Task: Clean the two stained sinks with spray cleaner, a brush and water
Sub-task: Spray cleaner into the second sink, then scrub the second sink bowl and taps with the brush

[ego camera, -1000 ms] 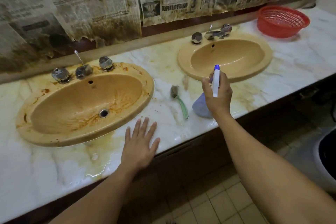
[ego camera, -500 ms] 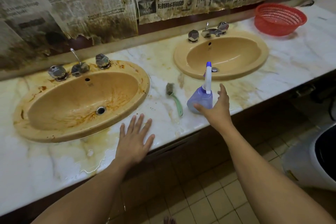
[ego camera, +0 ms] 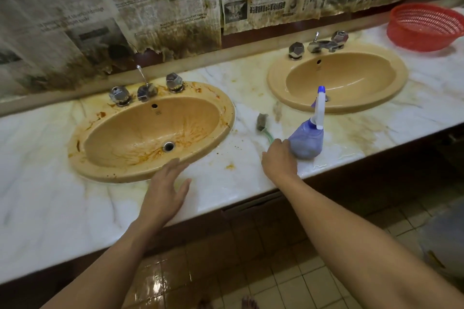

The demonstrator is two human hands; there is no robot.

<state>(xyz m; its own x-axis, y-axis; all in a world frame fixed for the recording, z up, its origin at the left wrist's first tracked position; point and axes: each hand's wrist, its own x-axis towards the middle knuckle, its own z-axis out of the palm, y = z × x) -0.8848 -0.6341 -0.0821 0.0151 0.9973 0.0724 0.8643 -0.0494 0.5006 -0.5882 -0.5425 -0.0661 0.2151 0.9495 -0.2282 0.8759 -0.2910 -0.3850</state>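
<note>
Head view: the left hand point(ego camera: 164, 192) lies flat, fingers straight, on the white marble-patterned worktop point(ego camera: 50, 195), at the front rim of the heavily stained oval beige sink point(ego camera: 75, 155). The right hand point(ego camera: 278, 158) is lowered over the near end of the green-handled scrubbing brush point(ego camera: 262, 120), which lies on the worktop between the two sinks. Its fingers are hidden beneath the knuckles, so a grasp cannot be confirmed. The blue plastic spray bottle point(ego camera: 305, 142) with a white trigger head stands upright just beside that hand, in front of the cleaner second beige sink point(ego camera: 276, 83).

Step in hand, as judged: pick up the brush.

1. Close the fingers round the handle well back from the bristles (the head looks soiled).
2. Lift clear without knocking the bottle.
3. Scrub the brown streaks from the drain point(ego camera: 168, 146) outward to the rim.
</note>
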